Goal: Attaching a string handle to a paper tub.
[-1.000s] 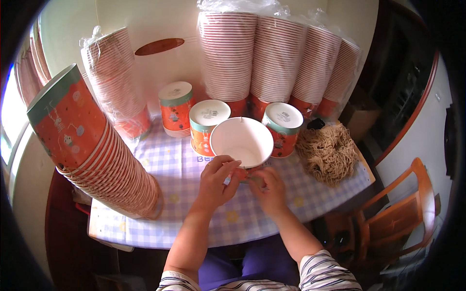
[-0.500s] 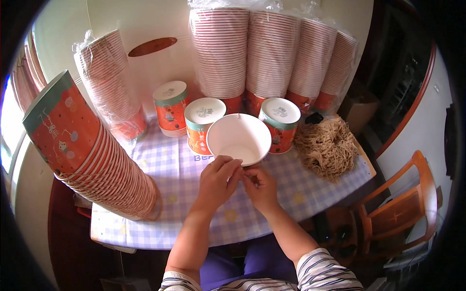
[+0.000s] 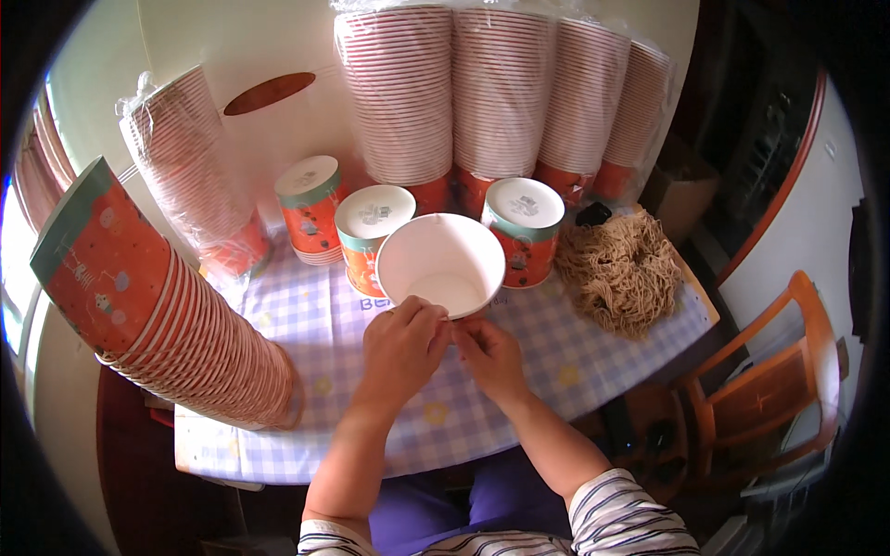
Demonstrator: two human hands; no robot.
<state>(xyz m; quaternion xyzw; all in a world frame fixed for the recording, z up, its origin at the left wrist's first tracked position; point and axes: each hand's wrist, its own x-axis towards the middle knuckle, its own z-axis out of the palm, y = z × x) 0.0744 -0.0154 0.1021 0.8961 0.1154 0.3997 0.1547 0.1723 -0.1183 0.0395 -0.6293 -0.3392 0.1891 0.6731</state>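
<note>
A paper bucket (image 3: 441, 263) with a white inside stands mouth up in front of me, its opening tilted toward me. At its near rim, my left hand (image 3: 404, 345) is closed, with the fingertips gripping the edge. My right hand (image 3: 488, 356) is pinched just below the rim, close to the left fingertips; whatever is in that pinch is too small to make out. Behind this bucket, two upside-down orange buckets with pale bases, a left one (image 3: 373, 215) and a right one (image 3: 525, 209), stand close by.
A tangled heap of tan cords (image 3: 623, 278) lies right on the checked tablecloth (image 3: 371, 440). Further left is another upturned stack (image 3: 310, 208). A tall leaning bucket stack (image 3: 199, 324) fills the left. Plastic-wrapped stacks (image 3: 399, 102) line the back; a wooden chair (image 3: 760, 398) is at right.
The view has shifted slightly, so the table things appear a little further left. Both hands stay together at the bucket's near rim, with the fingers slightly rearranged.
</note>
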